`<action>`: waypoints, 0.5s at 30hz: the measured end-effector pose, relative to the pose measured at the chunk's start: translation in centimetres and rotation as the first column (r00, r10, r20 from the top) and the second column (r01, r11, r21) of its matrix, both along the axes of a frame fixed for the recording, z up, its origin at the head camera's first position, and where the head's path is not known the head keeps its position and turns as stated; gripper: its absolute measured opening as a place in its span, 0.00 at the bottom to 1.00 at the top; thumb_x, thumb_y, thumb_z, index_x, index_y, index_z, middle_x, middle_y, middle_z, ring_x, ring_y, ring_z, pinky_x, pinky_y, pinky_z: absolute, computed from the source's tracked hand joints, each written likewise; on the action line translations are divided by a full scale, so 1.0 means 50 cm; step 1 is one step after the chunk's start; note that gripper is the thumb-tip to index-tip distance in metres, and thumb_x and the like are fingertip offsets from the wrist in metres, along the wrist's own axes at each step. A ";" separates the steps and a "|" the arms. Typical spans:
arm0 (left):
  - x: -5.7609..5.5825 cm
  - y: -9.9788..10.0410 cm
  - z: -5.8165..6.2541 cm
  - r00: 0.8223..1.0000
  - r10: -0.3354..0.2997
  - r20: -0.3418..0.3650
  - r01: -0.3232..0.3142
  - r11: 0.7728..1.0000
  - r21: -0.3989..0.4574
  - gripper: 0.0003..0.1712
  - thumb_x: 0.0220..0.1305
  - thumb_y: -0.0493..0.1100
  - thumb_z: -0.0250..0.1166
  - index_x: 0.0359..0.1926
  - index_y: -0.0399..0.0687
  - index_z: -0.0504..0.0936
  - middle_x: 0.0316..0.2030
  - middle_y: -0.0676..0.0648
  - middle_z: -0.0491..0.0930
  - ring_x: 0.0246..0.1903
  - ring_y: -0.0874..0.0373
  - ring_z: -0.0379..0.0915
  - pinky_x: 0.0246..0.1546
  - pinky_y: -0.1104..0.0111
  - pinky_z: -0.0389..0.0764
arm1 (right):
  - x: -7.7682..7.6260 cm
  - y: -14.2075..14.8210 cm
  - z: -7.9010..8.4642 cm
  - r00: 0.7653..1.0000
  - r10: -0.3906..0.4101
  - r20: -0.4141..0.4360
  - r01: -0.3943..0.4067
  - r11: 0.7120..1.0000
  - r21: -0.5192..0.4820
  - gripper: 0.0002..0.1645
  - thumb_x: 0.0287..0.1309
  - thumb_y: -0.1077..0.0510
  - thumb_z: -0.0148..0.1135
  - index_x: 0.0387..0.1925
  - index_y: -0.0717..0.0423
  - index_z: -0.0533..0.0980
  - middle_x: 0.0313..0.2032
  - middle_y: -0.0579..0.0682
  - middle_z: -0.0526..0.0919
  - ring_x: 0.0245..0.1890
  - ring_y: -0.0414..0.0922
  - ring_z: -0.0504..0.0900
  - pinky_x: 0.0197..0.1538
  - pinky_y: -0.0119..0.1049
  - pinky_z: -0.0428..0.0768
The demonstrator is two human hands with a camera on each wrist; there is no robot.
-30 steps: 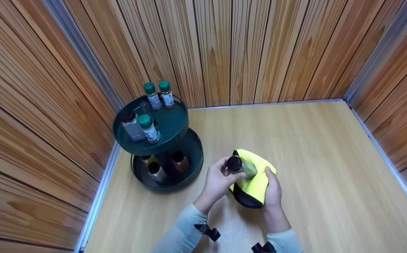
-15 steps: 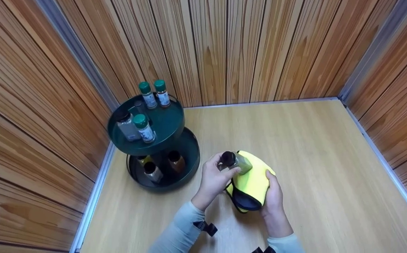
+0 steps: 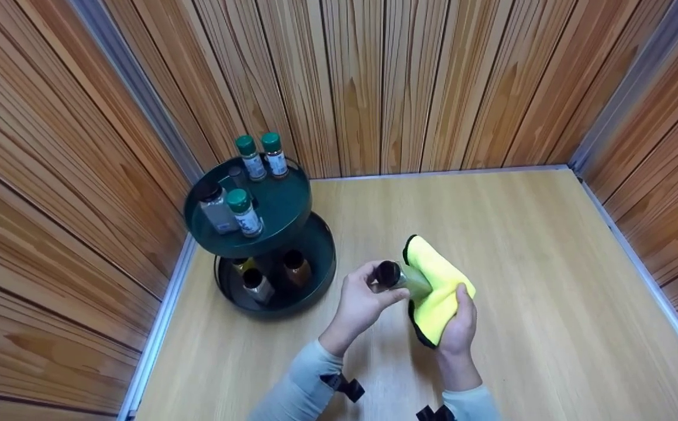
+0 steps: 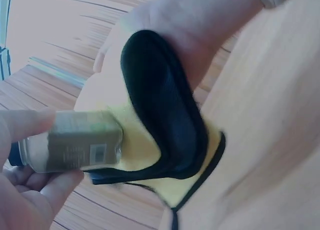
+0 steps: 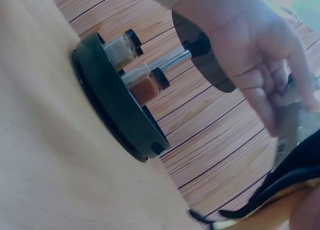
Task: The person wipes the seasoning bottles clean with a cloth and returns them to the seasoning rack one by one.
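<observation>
My left hand (image 3: 362, 304) grips a squarish clear spice jar (image 4: 75, 142) near its black cap, thumb and fingers around its upper part. The jar lies tilted, its base toward the right, and greenish contents show through it. A label with a barcode faces the left wrist camera. My right hand (image 3: 458, 327) holds a yellow cloth (image 3: 441, 286) with black edging, thumb on top and the other fingers beneath. The cloth is against the base end of the jar. In the left wrist view a dark fold (image 4: 165, 110) of the cloth hangs beside the jar.
A dark green two-tier round rack (image 3: 283, 216) stands left on the wooden table (image 3: 526, 280). Green-capped jars (image 3: 248, 216) and black-capped jars (image 3: 219, 210) are on its upper tier, more black-capped jars (image 3: 296, 269) below. Wood-panelled walls (image 3: 353, 88) enclose the table's back and sides.
The right hand and cloth shift a little right, and the cloth opens out and changes its fold around the jar's base. The left hand keeps its grip, and the jar turns slightly.
</observation>
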State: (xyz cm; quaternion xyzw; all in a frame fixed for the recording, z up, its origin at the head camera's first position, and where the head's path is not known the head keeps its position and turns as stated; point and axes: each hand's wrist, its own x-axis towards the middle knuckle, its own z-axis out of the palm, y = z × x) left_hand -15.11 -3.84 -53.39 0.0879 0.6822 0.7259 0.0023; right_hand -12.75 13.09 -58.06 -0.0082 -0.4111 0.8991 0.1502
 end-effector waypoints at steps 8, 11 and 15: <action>0.001 -0.003 0.004 1.000 0.016 0.019 -0.018 0.996 0.093 0.28 0.49 0.31 0.80 0.53 0.40 0.82 0.49 0.44 0.85 0.49 0.54 0.83 0.51 0.64 0.84 | -0.004 -0.004 0.008 0.988 0.117 0.103 -0.120 0.993 0.023 0.26 0.81 0.46 0.31 0.57 0.56 0.71 0.46 0.47 0.81 0.46 0.41 0.80 0.54 0.34 0.78; 0.002 0.000 0.007 0.999 0.052 -0.012 -0.051 0.996 0.076 0.28 0.50 0.31 0.80 0.53 0.39 0.82 0.49 0.44 0.85 0.50 0.54 0.83 0.52 0.64 0.84 | 0.004 -0.003 0.017 0.961 0.189 0.201 -0.193 0.981 -0.002 0.26 0.81 0.43 0.33 0.57 0.56 0.70 0.45 0.46 0.83 0.45 0.42 0.83 0.52 0.36 0.81; -0.003 0.001 0.011 0.992 0.106 -0.067 -0.106 0.994 0.012 0.27 0.50 0.33 0.80 0.53 0.45 0.83 0.49 0.47 0.86 0.51 0.56 0.84 0.53 0.64 0.83 | 0.014 0.006 0.031 0.942 0.191 0.275 -0.207 0.978 0.030 0.26 0.81 0.43 0.37 0.57 0.57 0.71 0.42 0.47 0.85 0.42 0.43 0.85 0.48 0.36 0.83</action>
